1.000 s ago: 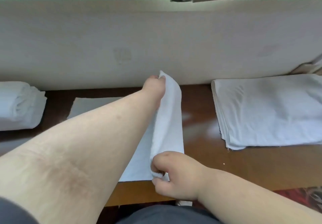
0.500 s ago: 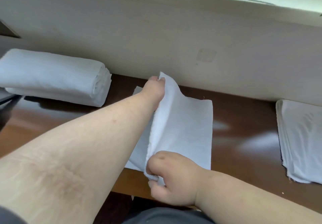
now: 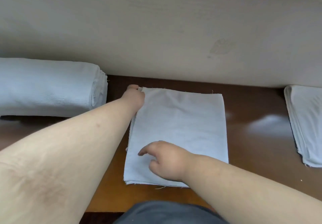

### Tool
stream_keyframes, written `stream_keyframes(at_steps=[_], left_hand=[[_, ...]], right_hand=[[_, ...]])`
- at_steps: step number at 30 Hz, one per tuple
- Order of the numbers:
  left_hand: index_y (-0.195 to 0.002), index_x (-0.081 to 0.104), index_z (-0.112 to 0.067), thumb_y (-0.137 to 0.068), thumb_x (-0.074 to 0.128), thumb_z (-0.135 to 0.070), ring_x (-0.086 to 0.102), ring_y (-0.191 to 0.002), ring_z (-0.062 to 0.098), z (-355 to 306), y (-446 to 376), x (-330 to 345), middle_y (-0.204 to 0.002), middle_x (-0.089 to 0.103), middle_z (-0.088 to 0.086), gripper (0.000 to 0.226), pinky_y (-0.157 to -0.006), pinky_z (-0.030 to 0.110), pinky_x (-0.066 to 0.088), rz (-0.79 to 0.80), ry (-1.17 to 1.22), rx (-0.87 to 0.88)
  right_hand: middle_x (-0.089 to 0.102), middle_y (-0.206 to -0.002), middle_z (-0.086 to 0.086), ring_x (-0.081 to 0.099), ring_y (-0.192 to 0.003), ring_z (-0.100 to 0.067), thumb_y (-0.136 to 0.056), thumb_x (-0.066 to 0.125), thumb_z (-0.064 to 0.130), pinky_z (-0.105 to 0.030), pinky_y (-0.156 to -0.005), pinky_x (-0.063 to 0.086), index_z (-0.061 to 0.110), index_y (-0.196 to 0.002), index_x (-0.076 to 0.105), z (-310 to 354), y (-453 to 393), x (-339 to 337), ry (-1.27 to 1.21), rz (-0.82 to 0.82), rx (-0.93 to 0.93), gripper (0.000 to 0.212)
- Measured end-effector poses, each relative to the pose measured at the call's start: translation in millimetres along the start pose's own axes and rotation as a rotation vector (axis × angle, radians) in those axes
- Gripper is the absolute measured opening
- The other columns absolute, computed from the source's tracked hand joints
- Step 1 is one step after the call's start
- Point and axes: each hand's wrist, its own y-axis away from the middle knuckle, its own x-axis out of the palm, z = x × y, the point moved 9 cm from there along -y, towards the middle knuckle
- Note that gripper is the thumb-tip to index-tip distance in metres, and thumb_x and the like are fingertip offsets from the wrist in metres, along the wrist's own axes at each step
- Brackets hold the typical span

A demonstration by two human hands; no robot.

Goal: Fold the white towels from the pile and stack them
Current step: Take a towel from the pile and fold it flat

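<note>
A white towel [image 3: 181,127] lies folded flat on the brown table [image 3: 252,136] in front of me. My left hand [image 3: 135,98] is at its far left corner and pinches the corner edge. My right hand [image 3: 165,159] rests on the near part of the towel, fingers loosely spread and pointing left, holding nothing. A thick stack of folded white towels [image 3: 48,87] sits at the far left. A flat pile of white towels [image 3: 306,124] lies at the right edge of the view.
A pale wall [image 3: 156,31] runs right behind the table. The table's near edge is just below the towel, with my dark-clothed lap [image 3: 167,213] under it. Bare tabletop shows between the towel and the right pile.
The lifted half of the towel has been brought over to the left and laid flat. My right hand has let go of the near corner and now rests on top.
</note>
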Motion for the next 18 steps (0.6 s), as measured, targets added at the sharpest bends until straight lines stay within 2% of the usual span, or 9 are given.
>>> stream_keyframes(at_steps=[3,5,7,9,12,14,15,16,18], left_hand=[[-0.146,0.032,-0.021,-0.091,0.054,-0.025,0.048,-0.119,0.032,-7,23,-5,-0.142,0.039,0.011,0.060,-0.095,0.034,0.043,-0.088,-0.236,0.152],[-0.143,0.037,-0.023,-0.088,0.054,-0.023,0.043,-0.124,0.034,-19,45,0,-0.143,0.037,0.011,0.058,-0.100,0.037,0.040,-0.132,-0.346,0.309],[-0.138,0.045,-0.023,-0.090,0.054,-0.023,0.046,-0.121,0.030,-28,69,18,-0.140,0.040,0.010,0.049,-0.101,0.034,0.040,-0.055,-0.442,0.459],[-0.131,0.051,-0.026,-0.093,0.050,-0.026,0.051,-0.116,0.025,-22,93,42,-0.134,0.046,0.003,0.038,-0.098,0.032,0.043,0.076,-0.572,0.529],[-0.126,0.050,-0.034,-0.095,0.045,-0.029,0.056,-0.108,0.022,10,126,78,-0.122,0.053,-0.004,0.032,-0.085,0.030,0.045,0.263,-0.756,0.479],[-0.133,0.042,-0.037,-0.096,0.044,-0.032,0.057,-0.098,0.023,35,150,106,-0.113,0.055,-0.003,0.038,-0.076,0.030,0.043,0.411,-0.825,0.392],[-0.139,0.035,-0.039,-0.097,0.044,-0.034,0.057,-0.101,0.024,46,161,119,-0.117,0.055,-0.001,0.044,-0.080,0.032,0.045,0.473,-0.855,0.341],[-0.146,0.027,-0.039,-0.097,0.044,-0.039,0.054,-0.111,0.027,56,170,130,-0.128,0.050,0.002,0.052,-0.089,0.036,0.045,0.506,-0.898,0.295],[-0.152,0.010,-0.040,-0.096,0.041,-0.051,0.039,-0.130,0.032,69,181,144,-0.146,0.032,0.007,0.065,-0.106,0.044,0.037,0.497,-1.016,0.208]], right_hand=[[0.051,-0.142,0.005,0.042,-0.133,-0.015,-0.092,0.045,0.021,-0.026,-0.109,0.034,0.028,-0.136,0.054,-40,1,-54,0.052,-0.226,0.129,0.046],[0.047,-0.145,0.004,0.042,-0.133,-0.019,-0.092,0.045,0.025,-0.031,-0.109,0.037,0.029,-0.138,0.051,-74,8,-77,0.092,-0.275,0.261,0.047],[0.039,-0.151,0.002,0.037,-0.137,-0.023,-0.093,0.046,0.029,-0.036,-0.111,0.036,0.029,-0.145,0.043,-105,19,-85,0.138,-0.244,0.391,0.053],[0.027,-0.158,0.000,0.026,-0.143,-0.024,-0.094,0.045,0.029,-0.036,-0.114,0.031,0.027,-0.152,0.034,-125,32,-85,0.202,-0.191,0.452,0.059],[0.008,-0.166,0.000,0.006,-0.152,-0.020,-0.095,0.041,0.022,-0.039,-0.121,0.020,0.025,-0.157,0.021,-141,47,-83,0.269,-0.117,0.469,0.064],[-0.002,-0.167,0.001,-0.002,-0.153,-0.019,-0.096,0.037,0.016,-0.041,-0.122,0.015,0.024,-0.159,0.012,-148,54,-82,0.341,-0.021,0.462,0.068],[-0.004,-0.167,0.000,-0.002,-0.153,-0.019,-0.097,0.036,0.015,-0.042,-0.123,0.014,0.023,-0.159,0.009,-152,58,-80,0.374,0.025,0.461,0.069],[-0.005,-0.167,0.000,-0.001,-0.153,-0.020,-0.097,0.035,0.014,-0.042,-0.123,0.014,0.023,-0.159,0.006,-158,62,-79,0.395,0.066,0.468,0.070],[-0.008,-0.167,0.003,0.005,-0.153,-0.021,-0.097,0.033,0.012,-0.040,-0.122,0.015,0.023,-0.159,0.001,-171,73,-73,0.421,0.133,0.499,0.071]])
